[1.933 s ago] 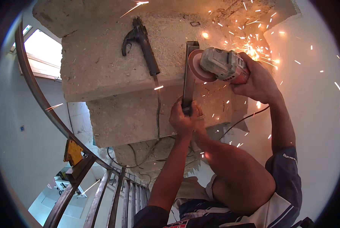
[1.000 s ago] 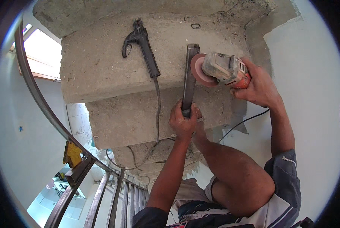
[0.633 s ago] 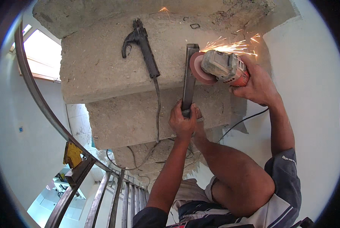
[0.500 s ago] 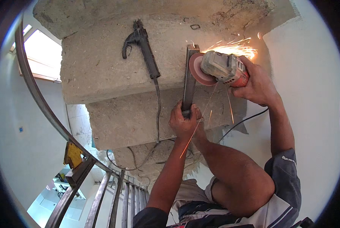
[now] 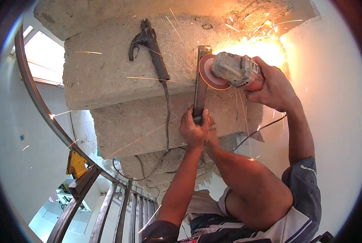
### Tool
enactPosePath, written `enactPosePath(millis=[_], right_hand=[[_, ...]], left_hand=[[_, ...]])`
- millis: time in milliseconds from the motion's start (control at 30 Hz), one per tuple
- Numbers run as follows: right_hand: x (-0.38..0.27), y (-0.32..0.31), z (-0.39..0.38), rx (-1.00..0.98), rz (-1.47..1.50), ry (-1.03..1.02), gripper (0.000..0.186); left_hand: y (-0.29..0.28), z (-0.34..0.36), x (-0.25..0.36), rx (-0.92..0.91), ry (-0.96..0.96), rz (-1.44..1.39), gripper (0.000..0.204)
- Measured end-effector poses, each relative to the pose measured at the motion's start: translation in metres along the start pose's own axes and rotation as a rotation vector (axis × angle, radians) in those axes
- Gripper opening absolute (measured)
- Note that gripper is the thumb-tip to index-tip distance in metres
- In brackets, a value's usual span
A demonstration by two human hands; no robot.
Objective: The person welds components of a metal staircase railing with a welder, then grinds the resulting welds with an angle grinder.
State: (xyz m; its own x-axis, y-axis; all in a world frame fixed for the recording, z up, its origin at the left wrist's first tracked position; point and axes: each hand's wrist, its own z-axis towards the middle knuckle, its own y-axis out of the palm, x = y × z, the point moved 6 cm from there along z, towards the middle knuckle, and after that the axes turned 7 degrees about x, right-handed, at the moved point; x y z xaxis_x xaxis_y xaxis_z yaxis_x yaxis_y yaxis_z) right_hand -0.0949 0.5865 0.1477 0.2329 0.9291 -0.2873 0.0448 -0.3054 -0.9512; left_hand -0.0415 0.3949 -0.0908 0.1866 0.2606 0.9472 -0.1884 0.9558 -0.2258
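Observation:
My left hand [image 5: 194, 128] is closed around the near end of a square metal tube [image 5: 200, 91], which slants up over the concrete step. In my right hand [image 5: 275, 87] is an angle grinder [image 5: 234, 69] with a grey head and red body, my fingers wrapped round it. Its reddish-brown disc [image 5: 208, 71] touches the right side of the tube near the far end. Bright sparks [image 5: 260, 50] burst out beyond the grinder, and single streaks fly in many directions. My bare leg is bent beside my left forearm, its foot hidden behind my left hand.
A black welding electrode holder [image 5: 154, 54] lies on the concrete step [image 5: 104, 77] left of the tube, its cable running down the stairs. A curved metal railing [image 5: 51, 117] with a yellow welding magnet [image 5: 76, 164] borders the left. A white wall [image 5: 331, 101] stands at right.
The sparks have grown much larger and brighter, scattering across the steps, railing and my leg. The grinder and tube have shifted only slightly; both hands keep their hold.

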Motion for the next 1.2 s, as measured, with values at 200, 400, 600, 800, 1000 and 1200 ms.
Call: enactPosePath(millis=[200,400,600,800,1000,1200], right_hand=[[-0.012,-0.003,0.003,-0.05,0.003,0.047,0.059],[-0.015,-0.005,0.004,-0.066,0.005,0.046,0.059],[-0.015,-0.003,0.005,-0.079,-0.005,0.053,0.059],[-0.014,-0.004,0.005,-0.059,-0.008,0.014,0.06],[-0.019,-0.004,0.005,-0.037,-0.059,0.007,0.06],[-0.018,-0.006,0.005,-0.056,-0.015,0.016,0.06]], left_hand=[[0.0,0.0,0.001,0.006,-0.02,0.062,0.041],[-0.001,0.002,0.003,0.038,-0.001,0.014,0.04],[0.003,-0.009,-0.011,-0.003,-0.057,0.045,0.04],[-0.001,0.001,0.003,0.037,0.002,0.022,0.04],[-0.004,0.0,0.001,0.012,-0.009,0.016,0.042],[-0.003,-0.002,0.0,0.0,-0.021,0.059,0.04]])
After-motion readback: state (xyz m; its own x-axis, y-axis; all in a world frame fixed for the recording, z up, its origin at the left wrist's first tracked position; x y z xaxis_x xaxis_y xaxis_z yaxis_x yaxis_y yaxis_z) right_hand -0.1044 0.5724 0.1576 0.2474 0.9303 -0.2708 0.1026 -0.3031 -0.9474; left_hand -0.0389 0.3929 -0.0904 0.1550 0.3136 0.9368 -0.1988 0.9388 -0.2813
